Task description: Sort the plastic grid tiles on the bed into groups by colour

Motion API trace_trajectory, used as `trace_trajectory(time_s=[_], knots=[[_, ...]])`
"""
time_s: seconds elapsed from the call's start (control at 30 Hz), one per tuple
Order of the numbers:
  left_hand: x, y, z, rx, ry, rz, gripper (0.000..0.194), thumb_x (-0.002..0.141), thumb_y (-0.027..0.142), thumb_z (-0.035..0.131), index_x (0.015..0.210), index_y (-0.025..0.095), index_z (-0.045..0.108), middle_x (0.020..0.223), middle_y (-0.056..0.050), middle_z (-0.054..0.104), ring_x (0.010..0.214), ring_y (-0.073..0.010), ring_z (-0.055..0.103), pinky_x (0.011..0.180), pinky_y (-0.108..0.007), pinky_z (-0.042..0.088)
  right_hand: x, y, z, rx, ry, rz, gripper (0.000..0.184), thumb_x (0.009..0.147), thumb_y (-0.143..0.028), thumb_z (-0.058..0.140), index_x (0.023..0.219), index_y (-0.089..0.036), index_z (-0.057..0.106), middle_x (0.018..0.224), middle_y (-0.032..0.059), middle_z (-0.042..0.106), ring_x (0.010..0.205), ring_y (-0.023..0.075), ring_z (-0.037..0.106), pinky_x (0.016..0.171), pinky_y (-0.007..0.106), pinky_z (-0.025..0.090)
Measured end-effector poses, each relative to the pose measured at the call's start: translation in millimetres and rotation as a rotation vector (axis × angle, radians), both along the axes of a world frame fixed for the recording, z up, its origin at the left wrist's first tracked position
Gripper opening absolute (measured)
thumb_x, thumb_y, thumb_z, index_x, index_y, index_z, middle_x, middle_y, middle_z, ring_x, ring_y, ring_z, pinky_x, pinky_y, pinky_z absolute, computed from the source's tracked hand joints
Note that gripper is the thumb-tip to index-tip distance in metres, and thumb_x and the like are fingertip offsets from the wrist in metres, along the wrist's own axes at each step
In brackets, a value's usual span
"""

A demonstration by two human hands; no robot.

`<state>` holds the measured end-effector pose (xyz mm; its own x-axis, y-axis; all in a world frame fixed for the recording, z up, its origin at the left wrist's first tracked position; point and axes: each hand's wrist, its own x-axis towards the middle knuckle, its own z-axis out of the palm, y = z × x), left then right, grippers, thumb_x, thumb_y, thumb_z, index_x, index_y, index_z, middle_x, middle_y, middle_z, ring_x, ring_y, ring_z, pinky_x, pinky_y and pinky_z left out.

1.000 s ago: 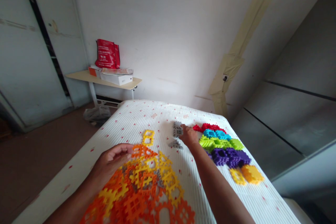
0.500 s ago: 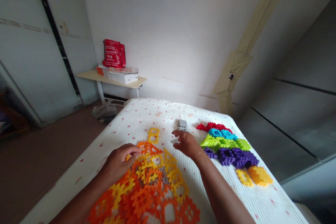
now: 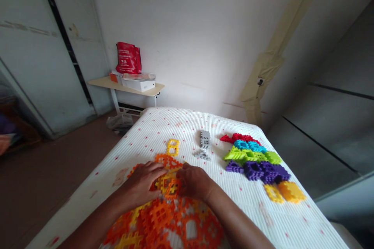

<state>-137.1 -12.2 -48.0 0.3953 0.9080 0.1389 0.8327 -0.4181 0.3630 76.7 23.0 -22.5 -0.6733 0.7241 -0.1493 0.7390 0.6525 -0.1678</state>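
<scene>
Your left hand (image 3: 143,184) and right hand (image 3: 194,182) are close together, with the fingers curved down on a heap of orange and yellow plastic lattice tiles (image 3: 160,218). Between the hands lies a small orange square lattice tile (image 3: 173,189), but you cannot tell if the fingers really grip it. The heap lies on a white ribbed mattress with small red dots (image 3: 233,218). Just ahead of your hands is one yellow square tile (image 3: 173,147), and beside it are grey plastic tiles (image 3: 205,140). To your right, sorted groups make a column: yellow and orange tiles (image 3: 282,193), purple tiles (image 3: 260,172), lime green tiles (image 3: 251,157), blue tiles (image 3: 249,146) and red tiles (image 3: 240,138). Far away, a cream side table (image 3: 102,82) holds a white box (image 3: 138,84) and a red bag (image 3: 127,58).
</scene>
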Motion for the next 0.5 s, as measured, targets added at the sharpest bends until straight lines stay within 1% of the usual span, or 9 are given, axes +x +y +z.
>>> trace_trajectory(time_s=[0.07,0.17,0.23,0.33,0.5], knots=[[-0.9,2.5,-4.0,0.013,-0.04,0.004,0.046,0.066,0.016,0.055,0.11,0.025,0.063,0.117,-0.006,0.063,0.107,-0.0237,0.055,0.093,-0.037,0.041,-3.0,0.8,0.0,-0.001,0.008,-0.025,0.025,0.072,-0.033,0.064,0.093,-0.02,0.066,0.094,0.0059,0.063,0.075,0.0186,0.063,0.062,0.025,0.045],[-2.1,5.4,-6.7,0.033,-0.136,0.019,0.042,0.07,0.016,0.052,0.11,0.023,0.063,0.113,-0.007,0.065,0.104,-0.0213,0.057,0.091,-0.033,0.043,-3.5,3.3,1.5,0.001,0.082,-0.091,0.024,0.075,-0.031,0.058,0.095,-0.019,0.065,0.093,0.0061,0.062,0.074,0.0168,0.062,0.062,0.024,0.043],[-3.1,6.3,-6.2,0.025,-0.191,0.043,0.039,0.075,0.021,0.052,0.113,0.024,0.061,0.114,-0.007,0.065,0.105,-0.0207,0.058,0.092,-0.031,0.044,-1.9,5.5,2.1,-0.006,0.139,-0.123,0.023,0.075,-0.029,0.059,0.094,-0.018,0.065,0.092,0.0059,0.062,0.075,0.0158,0.061,0.064,0.023,0.042],[-4.9,6.7,-4.7,0.023,-0.253,0.08,0.038,0.081,0.03,0.049,0.118,0.024,0.058,0.117,-0.006,0.064,0.108,-0.0207,0.058,0.095,-0.031,0.043,2.5,9.6,3.3,-0.058,0.239,-0.127,0.021,0.073,-0.027,0.064,0.092,-0.019,0.066,0.09,0.0042,0.061,0.079,0.0149,0.059,0.067,0.022,0.042],[-7.4,8.2,-7.7,0.065,-0.301,0.115,0.04,0.086,0.031,0.043,0.124,0.024,0.053,0.124,-0.006,0.06,0.113,-0.0196,0.054,0.098,-0.031,0.04,11.8,16.3,6.0,-0.098,0.411,-0.135,0.03,0.067,-0.02,0.07,0.097,-0.019,0.066,0.093,0.0027,0.059,0.074,0.0115,0.056,0.067,0.02,0.042]])
